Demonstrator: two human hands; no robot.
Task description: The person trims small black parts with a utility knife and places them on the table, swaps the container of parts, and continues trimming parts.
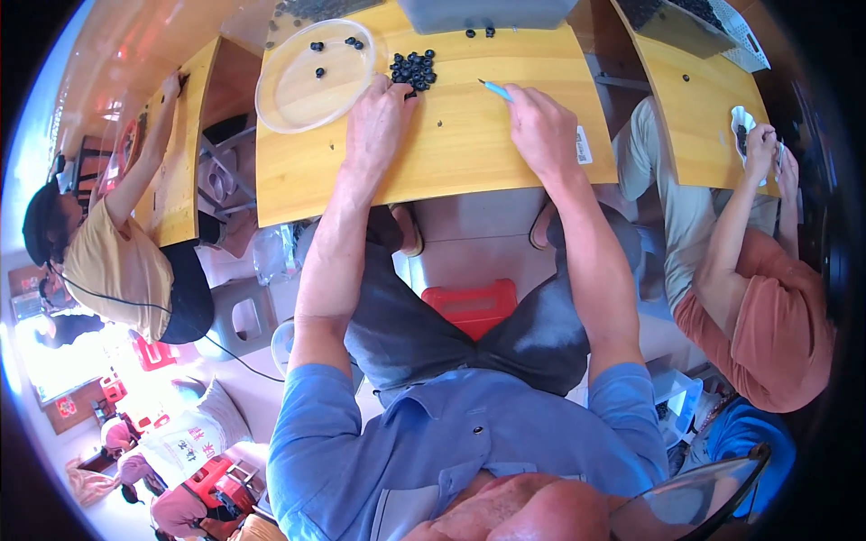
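Note:
My left hand (377,122) rests on the wooden table with its fingers closed, at the near edge of a pile of small black ring-shaped parts (415,68). One black part (410,94) shows at its fingertips. My right hand (544,131) is closed round a slim tool with a light-blue handle (497,90); its thin pointed tip is turned left toward the pile. To the left of the pile lies a shallow, round, clear plastic tray (302,101), with several black parts in it.
A translucent grey bin (483,13) stands at the table's far edge, two black parts before it. A white label (584,146) sticks near the right edge. People work at side tables (185,171) left and right. A red stool (474,307) is below, between my legs.

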